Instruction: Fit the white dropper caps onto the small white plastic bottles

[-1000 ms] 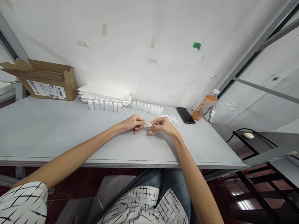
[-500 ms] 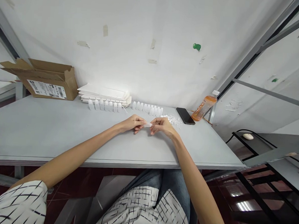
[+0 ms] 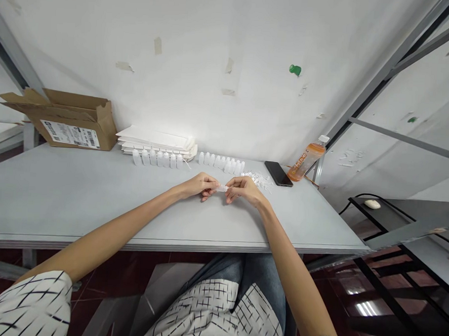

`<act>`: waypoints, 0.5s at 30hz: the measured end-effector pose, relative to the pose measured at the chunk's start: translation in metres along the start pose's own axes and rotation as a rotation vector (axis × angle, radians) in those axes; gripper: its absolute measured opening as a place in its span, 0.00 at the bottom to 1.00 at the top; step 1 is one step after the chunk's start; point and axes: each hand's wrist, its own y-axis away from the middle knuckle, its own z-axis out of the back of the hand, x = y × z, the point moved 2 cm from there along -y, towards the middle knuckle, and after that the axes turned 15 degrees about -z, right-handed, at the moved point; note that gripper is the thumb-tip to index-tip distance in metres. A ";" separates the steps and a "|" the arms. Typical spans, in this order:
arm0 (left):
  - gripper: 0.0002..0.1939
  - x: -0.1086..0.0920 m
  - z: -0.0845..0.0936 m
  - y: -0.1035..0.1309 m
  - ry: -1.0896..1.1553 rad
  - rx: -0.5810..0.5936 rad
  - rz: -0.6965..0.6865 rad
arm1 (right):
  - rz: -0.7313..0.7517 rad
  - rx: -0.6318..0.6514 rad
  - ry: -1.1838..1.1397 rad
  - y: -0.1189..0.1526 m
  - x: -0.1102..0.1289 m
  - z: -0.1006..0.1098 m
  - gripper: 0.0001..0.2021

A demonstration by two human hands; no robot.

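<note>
white wall [image 3: 263,33] with beige tape scraps [image 3: 158,46] and green patches [image 3: 295,70]; grey surface [image 3: 206,222]; grey metal frame [image 3: 409,139], right; dark red tiled floor [image 3: 129,271], glossy, reflecting light.

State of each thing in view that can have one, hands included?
Left hand: closed on held bottle.
Right hand: pinching at its other end.
Held bottle: sideways.
Left bottles: standing in a row.
Right bottles: standing, grouped.
White pieces: loose, scattered.
Phone: flat, screen dark.
Drink: capped.
Box: open.
Envelope-like stack: lying flat.
</note>
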 end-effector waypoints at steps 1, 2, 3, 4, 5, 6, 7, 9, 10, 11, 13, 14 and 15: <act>0.20 0.000 0.000 0.000 -0.006 0.000 -0.004 | 0.003 0.001 0.001 0.000 0.000 0.000 0.12; 0.20 0.000 0.000 0.000 -0.013 0.000 -0.008 | 0.005 0.001 0.002 0.000 0.000 0.000 0.12; 0.20 0.000 0.000 0.000 -0.018 0.002 -0.013 | 0.005 0.001 0.005 -0.001 -0.001 0.000 0.12; 0.20 0.000 0.001 0.000 -0.024 0.007 -0.017 | 0.004 -0.001 0.007 -0.001 -0.001 0.000 0.11; 0.20 0.000 0.001 0.000 -0.029 0.014 -0.022 | 0.002 -0.003 0.009 -0.001 -0.001 0.000 0.11; 0.21 0.000 0.001 0.000 -0.035 0.022 -0.025 | -0.001 -0.005 0.008 -0.002 -0.002 -0.001 0.11; 0.21 0.000 0.001 0.000 -0.041 0.030 -0.026 | -0.002 -0.007 0.005 -0.002 -0.002 -0.001 0.10; 0.21 0.000 0.001 0.000 -0.050 0.038 -0.033 | -0.002 -0.011 -0.005 -0.002 -0.002 -0.001 0.10; 0.22 0.001 0.001 0.000 -0.054 0.039 -0.038 | 0.001 -0.015 -0.008 -0.002 -0.002 -0.001 0.10; 0.22 0.001 0.001 0.000 -0.057 0.040 -0.045 | 0.004 -0.019 -0.009 -0.002 -0.001 -0.002 0.09; 0.22 0.002 0.001 -0.001 -0.064 0.044 -0.063 | 0.010 -0.029 -0.009 -0.002 -0.001 -0.002 0.08; 0.22 0.003 0.001 -0.001 -0.069 0.047 -0.071 | 0.012 -0.035 -0.010 -0.002 0.000 -0.002 0.08; 0.22 0.004 0.001 -0.001 -0.077 0.050 -0.077 | 0.015 -0.039 -0.012 -0.001 0.000 -0.002 0.07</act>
